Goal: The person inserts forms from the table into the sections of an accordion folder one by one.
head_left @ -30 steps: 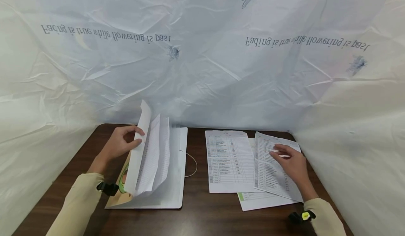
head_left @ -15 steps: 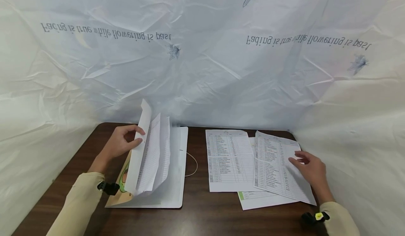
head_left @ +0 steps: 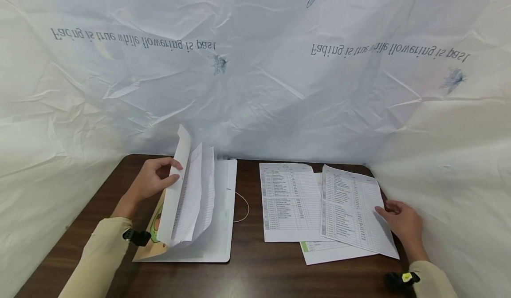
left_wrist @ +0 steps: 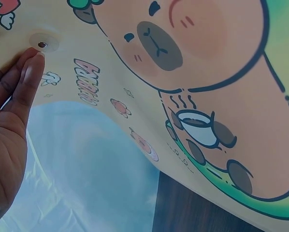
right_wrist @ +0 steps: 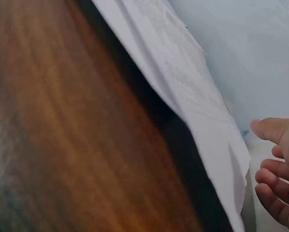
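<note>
At the left of the head view, my left hand [head_left: 149,180] pinches the raised front cover of a file folder [head_left: 223,218] between thumb and fingers. Several printed sheets [head_left: 194,196] stand fanned inside it. Cartoon animal art covers the cover's outer side [left_wrist: 217,58] in the left wrist view. On the right, my right hand [head_left: 403,225] hovers at the right edge of a printed sheet [head_left: 347,209], fingers loosely bent. The right wrist view shows this hand [right_wrist: 280,169] beside the paper edge [right_wrist: 197,106], holding nothing.
Left of that sheet lies another printed sheet [head_left: 291,205]. A paper with a green patch [head_left: 319,256] lies partly beneath both. A thin cord loop [head_left: 247,207] extends from the folder onto the brown table [head_left: 255,276]. A white plastic curtain [head_left: 255,89] surrounds the table.
My right hand has moved right and down, off the middle of the right sheet to its edge. That sheet's right side now lies flatter. The left hand and folder stay put.
</note>
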The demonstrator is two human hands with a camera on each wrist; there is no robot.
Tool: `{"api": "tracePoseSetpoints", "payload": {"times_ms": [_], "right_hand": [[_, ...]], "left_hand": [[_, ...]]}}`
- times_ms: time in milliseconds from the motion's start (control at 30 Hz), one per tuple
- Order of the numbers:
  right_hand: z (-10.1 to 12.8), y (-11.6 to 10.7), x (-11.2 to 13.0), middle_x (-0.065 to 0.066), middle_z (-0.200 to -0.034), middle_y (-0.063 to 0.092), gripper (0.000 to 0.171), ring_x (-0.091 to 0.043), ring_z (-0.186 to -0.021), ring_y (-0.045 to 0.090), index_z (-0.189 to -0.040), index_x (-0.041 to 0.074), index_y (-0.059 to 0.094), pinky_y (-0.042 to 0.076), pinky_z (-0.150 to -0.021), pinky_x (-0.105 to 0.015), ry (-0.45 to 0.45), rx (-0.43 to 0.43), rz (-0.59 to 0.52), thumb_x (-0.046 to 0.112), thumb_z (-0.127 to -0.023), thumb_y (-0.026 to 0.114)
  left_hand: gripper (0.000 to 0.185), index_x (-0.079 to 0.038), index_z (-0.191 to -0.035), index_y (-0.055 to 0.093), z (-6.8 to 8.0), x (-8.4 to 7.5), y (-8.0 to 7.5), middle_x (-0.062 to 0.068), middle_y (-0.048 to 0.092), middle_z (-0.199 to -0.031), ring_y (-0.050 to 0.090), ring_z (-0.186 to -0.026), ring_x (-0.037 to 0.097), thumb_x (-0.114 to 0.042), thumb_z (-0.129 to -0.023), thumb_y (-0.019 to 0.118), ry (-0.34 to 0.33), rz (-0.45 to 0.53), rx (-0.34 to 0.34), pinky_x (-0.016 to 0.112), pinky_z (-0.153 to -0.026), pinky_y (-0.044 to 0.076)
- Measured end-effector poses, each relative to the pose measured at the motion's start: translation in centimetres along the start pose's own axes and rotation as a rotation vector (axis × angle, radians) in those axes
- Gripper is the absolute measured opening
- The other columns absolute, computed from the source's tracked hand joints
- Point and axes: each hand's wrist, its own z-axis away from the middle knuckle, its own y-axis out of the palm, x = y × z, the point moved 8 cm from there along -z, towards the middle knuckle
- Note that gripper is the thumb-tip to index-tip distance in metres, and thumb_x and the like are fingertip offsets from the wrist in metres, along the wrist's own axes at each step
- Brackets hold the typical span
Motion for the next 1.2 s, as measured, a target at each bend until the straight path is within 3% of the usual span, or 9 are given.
{"api": "tracePoseSetpoints", "payload": {"times_ms": [133, 200, 533, 700, 1200], "right_hand": [[0.0, 0.0, -0.6, -0.034, -0.123, 0.063, 0.064, -0.049, -0.107, 0.063, -0.128, -0.013, 0.059, 0.052, -0.078, -0.051, 0.016, 0.011, 0.017, 0.032, -0.088, 0.080], [0.0, 0.1, -0.8, -0.034, -0.123, 0.063, 0.066, -0.050, -0.109, 0.062, -0.128, -0.013, 0.059, 0.050, -0.083, -0.055, 0.023, 0.016, 0.026, 0.034, -0.087, 0.080], [-0.2, 1.1, -0.8, -0.037, -0.127, 0.058, 0.068, -0.052, -0.113, 0.057, -0.131, -0.014, 0.054, 0.045, -0.091, -0.060, 0.041, 0.102, 0.069, 0.030, -0.086, 0.080], [-0.2, 1.3, -0.9, -0.038, -0.123, 0.059, 0.066, -0.051, -0.108, 0.057, -0.130, -0.016, 0.052, 0.046, -0.089, -0.059, 0.036, 0.112, 0.072, 0.023, -0.084, 0.081], [-0.4, 1.5, -1.2, -0.037, -0.122, 0.060, 0.064, -0.048, -0.104, 0.059, -0.131, -0.016, 0.052, 0.049, -0.084, -0.055, 0.103, 0.119, 0.017, 0.015, -0.084, 0.081]], "left_hand": [[0.017, 0.007, -0.098, 0.069, 0.0, 0.0, 0.0, 0.004, 0.048, -0.063, 0.044, -0.051, 0.008, 0.012, -0.082, 0.069, -0.002, 0.001, 0.001, 0.024, -0.049, 0.041], [0.017, 0.007, -0.098, 0.069, 0.0, 0.1, 0.0, 0.004, 0.047, -0.063, 0.043, -0.051, 0.007, 0.012, -0.082, 0.069, -0.001, 0.001, 0.000, 0.024, -0.049, 0.040], [0.017, 0.006, -0.098, 0.068, 0.0, -0.1, 0.0, -0.004, 0.054, -0.070, 0.049, -0.053, 0.007, 0.012, -0.081, 0.069, 0.015, 0.004, 0.006, 0.021, -0.052, 0.044], [0.017, 0.006, -0.097, 0.069, 0.0, -0.1, 0.0, -0.005, 0.055, -0.071, 0.050, -0.054, 0.006, 0.012, -0.081, 0.069, 0.018, 0.007, 0.003, 0.020, -0.053, 0.045], [0.016, 0.003, -0.096, 0.069, 0.2, 0.3, 0.0, 0.000, 0.042, -0.061, 0.038, -0.052, 0.003, 0.010, -0.081, 0.068, 0.016, 0.004, -0.018, 0.025, -0.050, 0.037]]}}
